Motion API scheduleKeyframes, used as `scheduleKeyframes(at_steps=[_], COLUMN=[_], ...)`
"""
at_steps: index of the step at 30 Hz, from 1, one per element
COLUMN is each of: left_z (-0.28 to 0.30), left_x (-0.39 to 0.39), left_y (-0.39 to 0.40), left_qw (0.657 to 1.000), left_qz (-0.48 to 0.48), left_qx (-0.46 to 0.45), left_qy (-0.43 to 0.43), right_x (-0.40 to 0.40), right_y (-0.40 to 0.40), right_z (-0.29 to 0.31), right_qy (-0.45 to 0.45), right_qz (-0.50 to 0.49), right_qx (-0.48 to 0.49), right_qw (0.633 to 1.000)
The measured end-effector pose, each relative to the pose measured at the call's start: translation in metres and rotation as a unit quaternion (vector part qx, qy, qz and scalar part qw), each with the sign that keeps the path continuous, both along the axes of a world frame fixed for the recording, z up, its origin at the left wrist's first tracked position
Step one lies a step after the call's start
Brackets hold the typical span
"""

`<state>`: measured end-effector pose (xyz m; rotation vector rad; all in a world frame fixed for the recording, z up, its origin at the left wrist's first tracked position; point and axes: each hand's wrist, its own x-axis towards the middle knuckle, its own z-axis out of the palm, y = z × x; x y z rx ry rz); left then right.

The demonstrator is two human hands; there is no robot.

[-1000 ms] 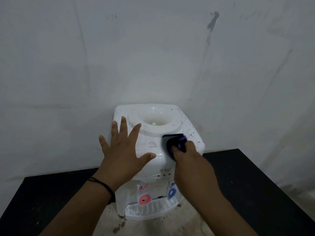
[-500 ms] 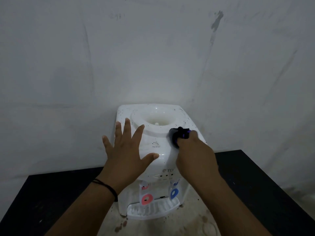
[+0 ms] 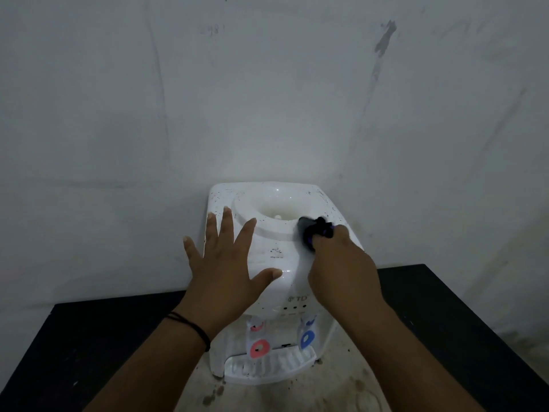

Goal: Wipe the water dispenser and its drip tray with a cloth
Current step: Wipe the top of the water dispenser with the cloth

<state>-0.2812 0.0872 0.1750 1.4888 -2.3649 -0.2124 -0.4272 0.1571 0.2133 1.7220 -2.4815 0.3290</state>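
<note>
While the dispenser (image 3: 276, 257) stands upright on a dark bench (image 3: 445, 322), backed against a stained white wall (image 3: 267, 99), both hands work at its top. The left hand (image 3: 228, 272) lies flat on the left part of the top, its fingers (image 3: 227, 224) straight and spread apart, thumb pointing right across the front curve; a dark band (image 3: 190, 325) circles that wrist. The right hand (image 3: 341, 269) grips a dark cloth (image 3: 315, 230) (black with a purple trim), fingers curled round it so that they are mostly hidden under the hand. That cloth presses on the right side of the top, just beside the rim of the round bottle well (image 3: 276, 208). Dark specks dot the top's edges.

Lower on the front are a red tap (image 3: 259, 347) on the left and a blue tap (image 3: 307, 339) on the right, with the white drip tray (image 3: 267, 367) beneath them, jutting forward at the base. Neither hand touches the tray. The bench patch (image 3: 297, 394) in front of the dispenser is pale and smeared, with a few brown spots.
</note>
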Motion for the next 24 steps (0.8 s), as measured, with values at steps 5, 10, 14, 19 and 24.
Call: scheduleKeyframes(at_steps=[5,10,14,19,24], left_z=[-0.001,-0.001,-0.001,0.0,0.001], left_x=[0.0,0.0,0.0,0.0,0.0], left_y=[0.0,0.0,-0.001,-0.001,0.0], left_qw=[1.0,1.0,1.0,1.0,1.0], left_qz=[0.005,0.006,0.008,0.007,0.005], left_qx=[-0.007,-0.015,-0.011,-0.01,-0.002], left_qy=[-0.015,-0.021,-0.017,-0.02,-0.021], right_x=[0.012,0.004,0.009,0.003,0.003], right_y=[-0.012,-0.034,-0.042,-0.051,-0.058], right_z=[0.001,0.012,0.012,0.023,0.021], right_qy=[0.007,0.06,0.065,0.055,0.077], right_qz=[0.055,0.023,0.067,0.039,0.04], right_qx=[-0.022,0.007,0.032,0.044,0.065], right_qw=[0.998,0.998,0.995,0.997,0.994])
